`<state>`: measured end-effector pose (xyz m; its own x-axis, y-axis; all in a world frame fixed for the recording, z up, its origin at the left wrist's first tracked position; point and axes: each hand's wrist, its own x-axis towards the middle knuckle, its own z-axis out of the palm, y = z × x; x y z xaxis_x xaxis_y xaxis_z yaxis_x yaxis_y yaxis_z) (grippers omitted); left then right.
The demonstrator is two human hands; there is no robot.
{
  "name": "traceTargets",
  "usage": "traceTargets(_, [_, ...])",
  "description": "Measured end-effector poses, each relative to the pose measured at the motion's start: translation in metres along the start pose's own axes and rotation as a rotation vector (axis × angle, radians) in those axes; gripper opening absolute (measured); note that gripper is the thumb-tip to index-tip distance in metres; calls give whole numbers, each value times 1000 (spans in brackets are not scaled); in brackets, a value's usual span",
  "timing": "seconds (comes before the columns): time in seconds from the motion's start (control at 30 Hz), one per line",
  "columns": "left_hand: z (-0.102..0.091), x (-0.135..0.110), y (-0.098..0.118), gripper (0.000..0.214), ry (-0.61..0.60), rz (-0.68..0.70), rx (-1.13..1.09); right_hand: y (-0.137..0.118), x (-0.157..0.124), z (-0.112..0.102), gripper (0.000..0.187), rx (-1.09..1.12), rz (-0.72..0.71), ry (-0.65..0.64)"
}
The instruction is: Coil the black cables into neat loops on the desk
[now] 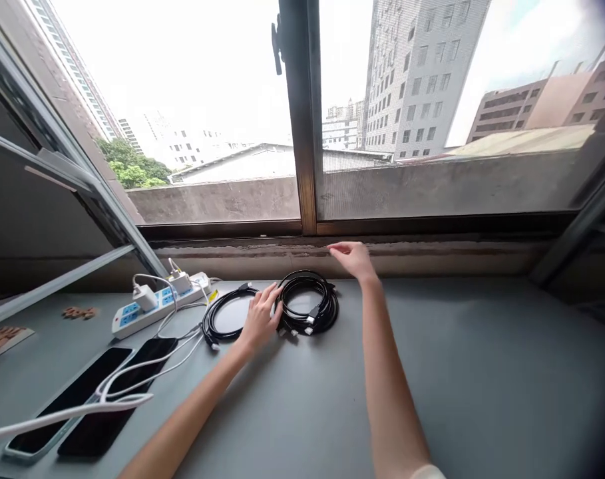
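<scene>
- Left hand [259, 320]: fingers spread and relaxed, grasping nothing. It lies flat on the near-left edge of the thick cable coil [332, 305], in the gap beside the thin cable coil [207, 320].
- Right hand [353, 258]: unclenched and empty, fingers loosely out. It hovers over the far table [482, 372] edge by the window sill [456, 256], just beyond the thick coil.
- Both black coils lie flat at far centre of the table, side by side; can't tell if they touch under the hand.
- Judgement: press down with the flat left palm so the loops don't spring or slide.
- Judgement: grip the whole bundle, not one strand; the loose plug ends on the near side could snag.
- Left of the coils: power strip [132, 316] with white leads [147, 362] running near-left to two phones [72, 399]. Avoid dragging those leads.
</scene>
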<state>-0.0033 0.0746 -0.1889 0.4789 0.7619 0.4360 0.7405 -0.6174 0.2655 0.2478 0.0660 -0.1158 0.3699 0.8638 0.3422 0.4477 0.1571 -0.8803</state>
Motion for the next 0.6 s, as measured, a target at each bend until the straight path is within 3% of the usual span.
traceTargets(0.13, [-18,-20,15,30,62,20,-99,-30,-11,-45,28,152,-90,163])
traceTargets(0.2, [-23,-29,23,26,47,50,-159,-43,-23,-64,28,346,-95,322])
traceTargets(0.3, [-21,-37,31,24,5,157,-222,-57,-42,-87,28,432,-76,433])
traceTargets(0.47, [-4,-45,40,27,-90,305,-169,-67,-65,-113,14,632,-109,468])
traceTargets(0.6, [7,-50,47,35,-54,235,-107,-67,-68,-120,13,615,-74,451])
